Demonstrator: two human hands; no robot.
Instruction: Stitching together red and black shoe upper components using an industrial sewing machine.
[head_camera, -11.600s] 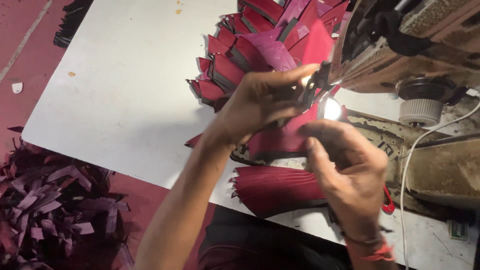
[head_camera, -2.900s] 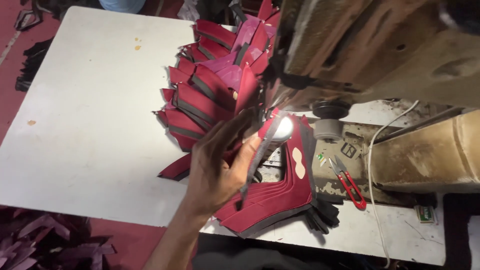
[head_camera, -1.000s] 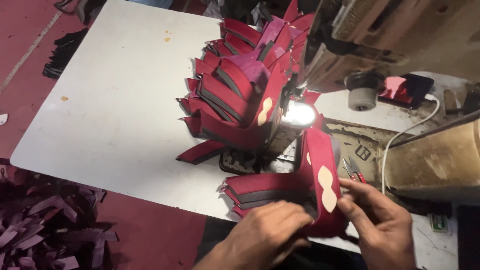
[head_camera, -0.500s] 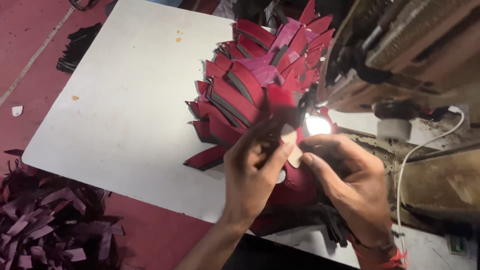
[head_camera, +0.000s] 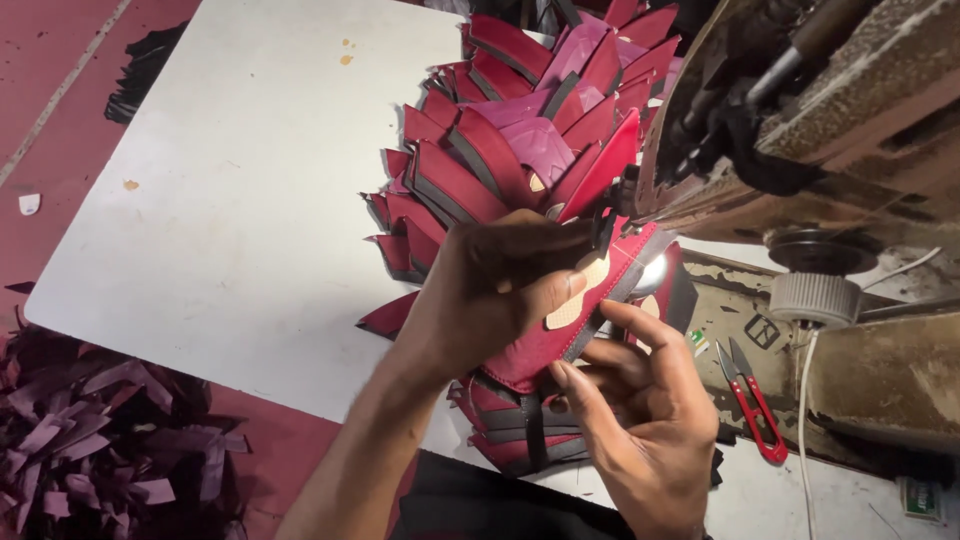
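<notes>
My left hand grips a red leather shoe piece with a beige patch and dark trim, pressing it from above toward the sewing machine. My right hand supports the same piece from below, fingers curled at its lower edge. The piece's far end lies under the machine head by a small lit lamp. A low stack of similar red pieces sits beneath my hands. A big fanned heap of sewn red and pink pieces lies just behind.
Red-handled thread snips lie on the machine bed to the right. The white table stretches to the left. A heap of dark red offcuts covers the floor at lower left. A white cable runs down by the handwheel.
Both hands have carried the red piece up from the low stack to the machine's needle area. The camera has shifted a little closer.
</notes>
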